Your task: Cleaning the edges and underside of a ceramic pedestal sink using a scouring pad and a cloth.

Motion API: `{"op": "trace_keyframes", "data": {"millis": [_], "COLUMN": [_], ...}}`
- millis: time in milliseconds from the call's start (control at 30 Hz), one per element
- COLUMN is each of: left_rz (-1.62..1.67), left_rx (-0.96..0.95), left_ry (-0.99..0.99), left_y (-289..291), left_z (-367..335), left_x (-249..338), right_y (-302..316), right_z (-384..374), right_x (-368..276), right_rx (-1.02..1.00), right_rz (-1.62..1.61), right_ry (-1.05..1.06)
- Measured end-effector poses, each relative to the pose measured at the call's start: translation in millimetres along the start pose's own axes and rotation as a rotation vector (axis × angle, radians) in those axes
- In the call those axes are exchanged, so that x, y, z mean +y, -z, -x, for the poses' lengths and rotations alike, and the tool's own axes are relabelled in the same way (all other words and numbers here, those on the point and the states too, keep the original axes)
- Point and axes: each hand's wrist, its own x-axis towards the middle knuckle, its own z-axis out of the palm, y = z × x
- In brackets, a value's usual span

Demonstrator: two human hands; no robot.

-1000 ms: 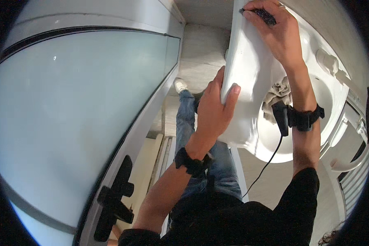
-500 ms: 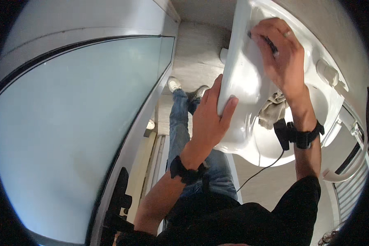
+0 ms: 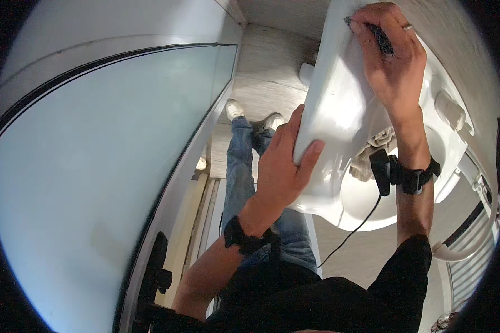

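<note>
A glossy white washbasin with a broad counter fills the right of centre. My right hand is closed around a dark, speckled scouring pad and presses it on the counter's far end. The pad shows between thumb and fingers; the rest of it lies hidden under the hand. At the basin's left edge, my left hand grips the rim, its thumb on top and its fingers along the outer side. A crumpled beige-grey cloth lies in the bowl, partly behind my right forearm.
A white faucet stands at the basin's right side. A frosted glass panel in a dark-edged frame takes up the left. A black cable hangs from my right wrist device. A white curved pipe is at lower right.
My right hand has moved a little farther up and right along the counter with the scouring pad, and more of the pad shows. My left hand stays on the rim.
</note>
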Motion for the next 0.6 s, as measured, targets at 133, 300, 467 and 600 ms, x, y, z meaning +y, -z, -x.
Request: {"op": "trace_keyframes", "data": {"millis": [133, 300, 467, 600], "left_rz": [-0.024, -0.029, -0.012, -0.008], "left_rx": [0.040, 0.038, 0.039, 0.025], "left_ry": [-0.064, -0.047, -0.064, -0.030], "left_y": [0, 0, 1, -1], "left_z": [1, 2, 2, 1], "left_x": [-4, -1, -7, -1], "right_y": [1, 2, 5, 4], "right_z": [10, -2, 3, -1], "right_x": [-9, -6, -11, -12], "right_rx": [-0.046, -0.071, -0.169, -0.113], "right_rz": [-0.073, -0.001, -0.072, 0.011], "right_ry": [0.065, 0.028, 0.107, -0.010]}}
